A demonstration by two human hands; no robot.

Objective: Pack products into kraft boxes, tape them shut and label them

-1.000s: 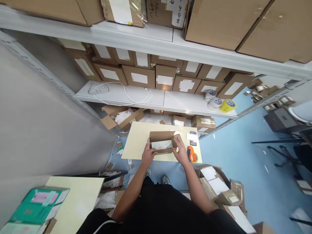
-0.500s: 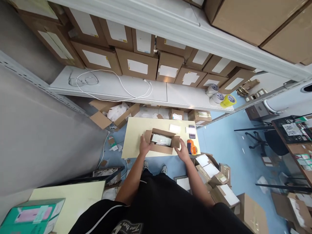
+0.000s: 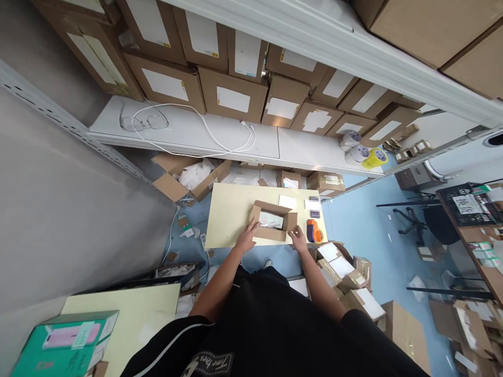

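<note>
The left hand point(image 3: 245, 239) lay half open on the box point(image 3: 270, 234); the right hand point(image 3: 299, 240), grip unclear, curled by a flap point(image 3: 292, 222), near a tape cutter point(image 3: 312, 230).

Carton point(image 3: 272, 233) on the table point(image 3: 228, 214); tape dispenser point(image 3: 313, 230) to its right; eyeglasses point(image 3: 146, 122) on the shelf point(image 3: 301, 144) behind.

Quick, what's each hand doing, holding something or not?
Left hand: touching the cardboard box at its left end; whether it grips can't be told.
Right hand: curled at the box's right flap; whether it pinches can't be told.
</note>
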